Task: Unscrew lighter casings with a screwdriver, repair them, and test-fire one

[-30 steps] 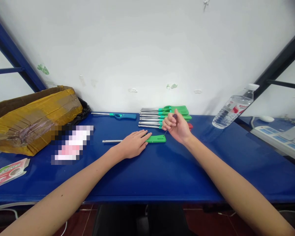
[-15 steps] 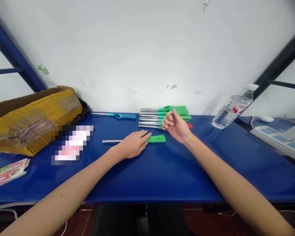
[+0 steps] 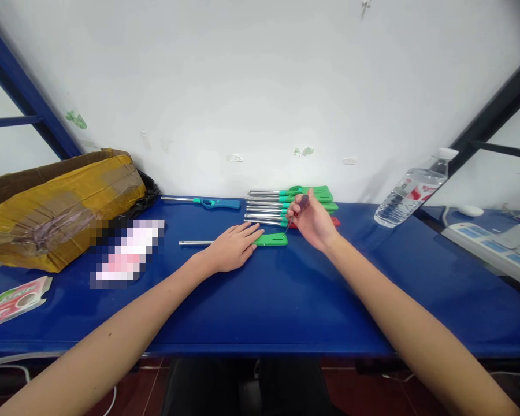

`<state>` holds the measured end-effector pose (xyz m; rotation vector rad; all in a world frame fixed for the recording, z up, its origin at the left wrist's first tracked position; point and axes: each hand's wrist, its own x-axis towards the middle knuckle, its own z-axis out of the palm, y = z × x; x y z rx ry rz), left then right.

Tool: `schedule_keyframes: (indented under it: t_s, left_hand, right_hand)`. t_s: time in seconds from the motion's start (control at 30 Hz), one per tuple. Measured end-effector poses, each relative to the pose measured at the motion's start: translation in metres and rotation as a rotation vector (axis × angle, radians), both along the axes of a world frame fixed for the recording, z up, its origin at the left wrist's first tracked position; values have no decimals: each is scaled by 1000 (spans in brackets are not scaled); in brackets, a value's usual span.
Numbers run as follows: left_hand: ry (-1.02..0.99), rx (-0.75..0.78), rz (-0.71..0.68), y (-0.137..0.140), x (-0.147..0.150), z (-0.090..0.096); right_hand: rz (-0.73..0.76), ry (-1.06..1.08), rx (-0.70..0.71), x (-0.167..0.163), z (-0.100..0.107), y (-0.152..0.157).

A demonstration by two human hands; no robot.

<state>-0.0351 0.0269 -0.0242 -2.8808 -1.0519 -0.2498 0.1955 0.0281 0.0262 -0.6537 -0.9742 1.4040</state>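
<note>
A long-necked gas lighter (image 3: 273,239) with a green handle lies on the blue table, its metal tube (image 3: 193,242) pointing left. My left hand (image 3: 233,247) lies palm down across its middle, fingers stretched out over the handle. In my closed right hand (image 3: 311,222) is a screwdriver (image 3: 304,202) with a dark reddish handle. Its thin shaft slants down to the right end of the green handle; the tip appears to touch it. Behind my hands, several similar green lighters (image 3: 266,202) lie in a row, partly covered by my right hand. Something red (image 3: 335,222) shows beside it.
A blue lighter (image 3: 221,204) lies near the wall. At left are a taped cardboard box (image 3: 65,214), a blurred-out item (image 3: 127,254) and a torn piece of packaging (image 3: 17,301). A water bottle (image 3: 409,193) leans at right, near a power strip (image 3: 489,245).
The green lighter and my left hand have shifted slightly left and away from me. My right hand has tilted the screwdriver, and its tip is now on the handle's right end.
</note>
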Motion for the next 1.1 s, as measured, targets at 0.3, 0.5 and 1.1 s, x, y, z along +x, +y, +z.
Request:
schedule_keyframes:
  t_s: [0.3, 0.5, 1.1]
  left_hand:
    - [-27, -5, -9, -1, 0, -2]
    - [-46, -44, 18, -7, 3, 3]
    - [5, -48, 20, -14, 10, 4]
  right_hand:
    - [98, -53, 44, 4, 1, -4]
    - [3, -56, 75, 3, 1, -3]
    - [80, -35, 21, 3, 1, -3]
